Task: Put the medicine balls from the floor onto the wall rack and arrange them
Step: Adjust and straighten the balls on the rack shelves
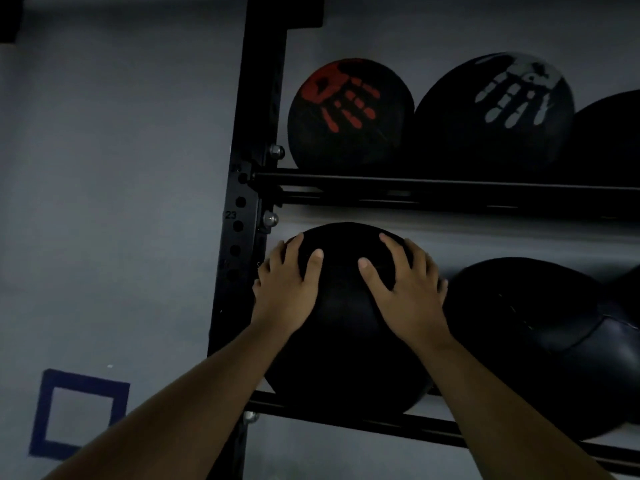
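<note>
The large plain black leather-look medicine ball (346, 323) sits on the lower tier of the black steel wall rack (258, 133), at the left end, hard by the upright post at its nine o'clock and resting on the front rail (346, 415) at its six o'clock. The left hand (287, 289) lies spread over the ball's upper face at about ten o'clock, fingers splayed wide and curving with the surface; the right hand (405, 289) mirrors it at about two o'clock, fingers likewise wide and pressed flat. Neither hand pinches or wraps anything; both palms bear against the ball.

At the ball's three o'clock a second black stitched medicine ball (540, 341) lies on the same tier, just beside it and perhaps touching, though the dim light hides the seam between them. On the tier above, at twelve to one o'clock, stand a black ball with a red handprint (349, 112) and a black ball with a white handprint (495, 109), side by side.

The ball looks heavy and slightly yielding, its skin smooth and likely to slip under dry palms. With no handle, it is best taken with open hands on opposite flanks, or from beneath, never by fingertips. It will probably roll little once seated between rail and wall; to turn or nudge it, pushing from the top with both palms should serve
</note>
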`<state>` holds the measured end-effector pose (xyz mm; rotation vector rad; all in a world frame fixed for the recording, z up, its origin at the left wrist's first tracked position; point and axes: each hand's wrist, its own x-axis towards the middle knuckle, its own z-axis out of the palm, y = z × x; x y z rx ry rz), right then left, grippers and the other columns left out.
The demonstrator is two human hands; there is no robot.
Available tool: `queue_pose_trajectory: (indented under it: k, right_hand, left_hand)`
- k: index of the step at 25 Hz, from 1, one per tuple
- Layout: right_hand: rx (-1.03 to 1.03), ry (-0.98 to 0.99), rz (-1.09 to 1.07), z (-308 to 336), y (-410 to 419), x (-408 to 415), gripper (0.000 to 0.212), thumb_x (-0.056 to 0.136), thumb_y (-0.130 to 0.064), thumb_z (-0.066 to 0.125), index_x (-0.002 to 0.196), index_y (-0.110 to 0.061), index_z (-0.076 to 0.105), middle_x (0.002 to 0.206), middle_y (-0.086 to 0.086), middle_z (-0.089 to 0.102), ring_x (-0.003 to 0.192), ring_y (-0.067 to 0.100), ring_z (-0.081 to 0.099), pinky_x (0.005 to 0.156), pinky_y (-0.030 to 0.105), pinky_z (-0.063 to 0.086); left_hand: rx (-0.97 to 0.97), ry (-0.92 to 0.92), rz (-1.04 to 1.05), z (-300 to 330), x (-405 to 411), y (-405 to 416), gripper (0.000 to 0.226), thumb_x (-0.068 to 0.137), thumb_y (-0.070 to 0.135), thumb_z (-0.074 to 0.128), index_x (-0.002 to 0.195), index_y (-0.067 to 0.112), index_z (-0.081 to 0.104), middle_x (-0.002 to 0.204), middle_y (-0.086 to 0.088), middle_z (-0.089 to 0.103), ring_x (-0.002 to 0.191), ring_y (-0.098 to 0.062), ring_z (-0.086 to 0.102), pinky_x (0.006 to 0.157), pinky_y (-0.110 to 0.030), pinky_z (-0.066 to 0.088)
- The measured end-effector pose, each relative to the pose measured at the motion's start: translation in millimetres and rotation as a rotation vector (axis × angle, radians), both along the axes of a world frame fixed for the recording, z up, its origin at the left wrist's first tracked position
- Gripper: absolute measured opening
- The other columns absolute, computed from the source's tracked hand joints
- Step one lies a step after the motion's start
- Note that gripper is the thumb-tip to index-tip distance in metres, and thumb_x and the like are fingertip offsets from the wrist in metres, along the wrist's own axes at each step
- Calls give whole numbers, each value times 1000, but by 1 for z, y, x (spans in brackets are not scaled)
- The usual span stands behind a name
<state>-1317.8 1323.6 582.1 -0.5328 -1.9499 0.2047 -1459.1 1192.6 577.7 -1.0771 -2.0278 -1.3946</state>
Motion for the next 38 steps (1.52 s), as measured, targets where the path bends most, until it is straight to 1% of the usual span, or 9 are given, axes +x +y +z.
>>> queue_pose_trajectory:
  k: [9, 12, 14, 16, 19, 23, 30, 34, 38]
  right_hand:
    - [-15, -127, 4, 6, -2, 8, 72, 88, -82, 23, 154, -54, 17, 170, -3, 14, 157, 27, 9, 122, 66, 10]
    - [-20, -232, 43, 12, 0, 17, 71, 91, -80, 25, 156, -55, 12, 173, -4, 8, 159, 27, 3, 123, 64, 10]
    - [-35, -277, 122, 21, 4, 32, 70, 93, -75, 35, 157, -53, 18, 172, -3, 14, 158, 27, 11, 124, 55, 20]
    - [-41, -237, 206, 32, 16, 56, 62, 96, -61, 51, 153, -43, 35, 159, 2, 38, 146, 25, 36, 110, 37, 38]
    - [-64, -129, 230, 48, 43, 106, 52, 97, -46, 60, 146, -35, 46, 137, 4, 55, 118, 19, 57, 88, 27, 43]
    - [-54, -87, 149, 66, 97, 194, 46, 98, -44, 57, 142, -34, 50, 130, 4, 59, 109, 18, 58, 86, 28, 41]
    - [33, 4, -59, 126, 187, 335, 39, 100, -39, 55, 136, -23, 56, 124, 13, 66, 115, 34, 63, 97, 39, 50]
    - [52, 121, -89, 163, 219, 381, 38, 103, -36, 50, 135, -17, 56, 122, 16, 67, 111, 33, 63, 85, 29, 41]
    - [86, 141, -108, 187, 248, 399, 43, 105, -40, 45, 140, -18, 51, 124, 17, 64, 108, 33, 62, 84, 30, 38]
  left_hand:
    - [-42, -16, -19, 1, 0, -8, 67, 102, 68, 25, 162, 40, 20, 174, -2, 19, 158, -38, 18, 124, -64, 18]
    - [29, -114, 5, 8, 19, -5, 62, 104, 58, 34, 161, 34, 27, 173, -4, 22, 158, -38, 19, 125, -65, 17]
    - [69, -112, 44, 15, 43, 1, 58, 104, 51, 42, 157, 30, 37, 169, -5, 30, 155, -38, 24, 124, -66, 18]
    - [58, -38, 105, 23, 68, 8, 52, 102, 43, 49, 150, 27, 47, 162, -5, 40, 150, -38, 32, 122, -64, 22]
    - [70, 29, 180, 41, 108, 26, 42, 99, 32, 52, 140, 22, 56, 150, -8, 52, 137, -39, 46, 113, -61, 31]
    - [108, 163, 97, 68, 189, 79, 38, 98, 28, 53, 135, 20, 59, 139, -6, 57, 123, -34, 58, 106, -53, 37]
    - [181, 328, -114, 126, 298, 171, 35, 99, 24, 58, 132, 17, 63, 138, -6, 60, 126, -28, 58, 110, -49, 45]
    - [177, 436, -146, 158, 325, 210, 34, 100, 25, 58, 132, 15, 63, 137, -8, 60, 124, -28, 58, 109, -47, 46]
    - [195, 517, -158, 193, 336, 247, 36, 101, 29, 56, 134, 14, 61, 139, -8, 58, 127, -27, 56, 110, -47, 45]
